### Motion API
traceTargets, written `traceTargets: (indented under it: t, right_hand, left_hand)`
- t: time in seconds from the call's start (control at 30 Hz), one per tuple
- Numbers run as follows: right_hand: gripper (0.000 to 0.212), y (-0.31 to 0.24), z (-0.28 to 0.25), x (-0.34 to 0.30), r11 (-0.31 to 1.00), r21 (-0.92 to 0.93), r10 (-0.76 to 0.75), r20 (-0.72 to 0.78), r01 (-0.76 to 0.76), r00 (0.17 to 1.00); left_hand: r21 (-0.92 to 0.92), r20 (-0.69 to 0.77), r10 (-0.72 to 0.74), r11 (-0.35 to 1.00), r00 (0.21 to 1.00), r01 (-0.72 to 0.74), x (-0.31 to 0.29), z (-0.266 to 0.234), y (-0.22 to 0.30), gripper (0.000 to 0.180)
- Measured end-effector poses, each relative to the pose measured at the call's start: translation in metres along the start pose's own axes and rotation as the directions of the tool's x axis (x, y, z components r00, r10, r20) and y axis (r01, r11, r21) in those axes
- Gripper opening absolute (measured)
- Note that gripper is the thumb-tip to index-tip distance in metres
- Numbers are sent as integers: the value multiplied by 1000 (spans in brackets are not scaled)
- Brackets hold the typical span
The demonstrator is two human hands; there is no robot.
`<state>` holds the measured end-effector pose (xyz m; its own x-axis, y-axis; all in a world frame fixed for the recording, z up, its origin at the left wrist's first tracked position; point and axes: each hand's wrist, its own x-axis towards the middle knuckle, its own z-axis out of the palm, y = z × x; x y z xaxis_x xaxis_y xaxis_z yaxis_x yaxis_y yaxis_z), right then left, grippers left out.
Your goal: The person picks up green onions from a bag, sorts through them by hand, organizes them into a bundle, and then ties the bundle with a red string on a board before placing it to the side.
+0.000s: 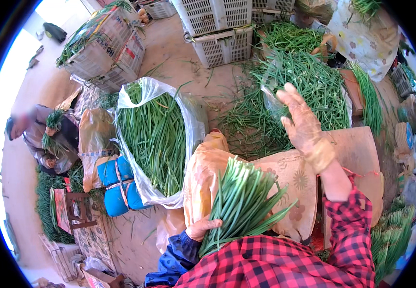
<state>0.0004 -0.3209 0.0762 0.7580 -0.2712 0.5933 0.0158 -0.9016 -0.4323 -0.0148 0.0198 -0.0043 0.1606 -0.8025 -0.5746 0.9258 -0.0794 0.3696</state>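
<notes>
A thick bunch of garlic chives [240, 201] rests against my lap, its pale cut ends pointing away from me. My left hand [204, 228] is closed around its left side, with the thumb lying over the stalks. My right hand [305, 132], in a thin translucent glove, is raised to the right with its fingers spread and nothing in them. Beyond that hand spreads a heap of loose chives [308, 81], partly on clear plastic. A tan flowered cloth [292, 180] covers my knees under the bunch.
A clear plastic bag [196, 115] full of long chives stands left of my knees, beside a blue tied bundle [116, 197]. Far left, another person [49, 134] holds a small bunch. White crates [222, 48] stack at the back; a wooden board [356, 158] lies to my right.
</notes>
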Motion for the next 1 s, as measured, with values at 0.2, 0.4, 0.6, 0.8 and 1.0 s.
traceTargets:
  t: [0.2, 0.4, 0.6, 0.8, 1.0]
  right_hand:
    - [41, -69, -2, -25, 979, 110, -197, 725, 171, 660]
    - [36, -64, 19, -37, 983, 90, 5, 857, -158, 516]
    - [27, -55, 34, -64, 942, 178, 65, 733, -284, 677]
    - [53, 2, 24, -1, 851, -170, 515, 455, -496, 727]
    - [21, -10, 4, 8, 754, 568, -62, 561, -329, 825]
  left_hand:
    - [-32, -87, -32, 999, 996, 30, -4, 0, 4, 70]
    - [44, 5, 118, 992, 993, -118, -4, -8, -6, 65]
    - [247, -80, 57, 968, 995, -36, -5, 22, 7, 64]
    - [306, -126, 15, 952, 992, 24, -2, 29, 5, 60]
    - [380, -143, 50, 925, 988, 8, -2, 23, 3, 60]
